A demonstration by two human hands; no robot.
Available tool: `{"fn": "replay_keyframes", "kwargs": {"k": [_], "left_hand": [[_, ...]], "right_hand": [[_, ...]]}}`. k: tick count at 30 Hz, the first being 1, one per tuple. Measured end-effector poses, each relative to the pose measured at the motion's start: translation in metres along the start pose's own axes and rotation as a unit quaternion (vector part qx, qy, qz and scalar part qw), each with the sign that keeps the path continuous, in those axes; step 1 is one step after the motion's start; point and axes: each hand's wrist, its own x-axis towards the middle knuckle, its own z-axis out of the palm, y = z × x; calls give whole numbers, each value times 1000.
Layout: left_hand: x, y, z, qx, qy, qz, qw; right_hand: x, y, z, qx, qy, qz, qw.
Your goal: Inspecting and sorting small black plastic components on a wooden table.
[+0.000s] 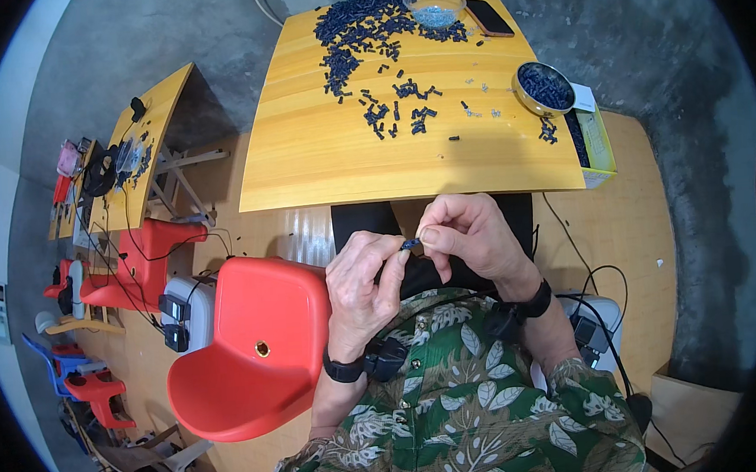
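My left hand and my right hand meet above my lap, in front of the yellow wooden table. Together they pinch one small dark blue part between their fingertips. On the table lies a large heap of the same dark blue parts at the far side, with smaller scattered groups nearer the middle. A round metal bowl at the right holds more dark parts. A clear bowl with pale blue pieces stands at the far edge.
A black phone lies at the table's far right corner. A yellow-green box sits at the right edge. An empty red plastic chair stands to my left. Another yellow table with cables and gear stands further left.
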Motion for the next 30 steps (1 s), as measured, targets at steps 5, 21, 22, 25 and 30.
{"fn": "replay_keyframes", "kwargs": {"k": [5,21,22,25,30], "left_hand": [[-1,0,2,-3,-5,7,1000],[-4,5,12,85,33,8,996],[-4,5,11,97,35,7,995],[-5,7,10,105,40,5,994],[-5,6,11,112,41,7,993]], "right_hand": [[-1,3,1,8,1,9,1000],[9,36,-6,277,-22,89,957],[9,35,-6,280,-23,93,955],[11,33,-4,279,-30,91,956],[11,33,-3,248,-22,51,967]]}}
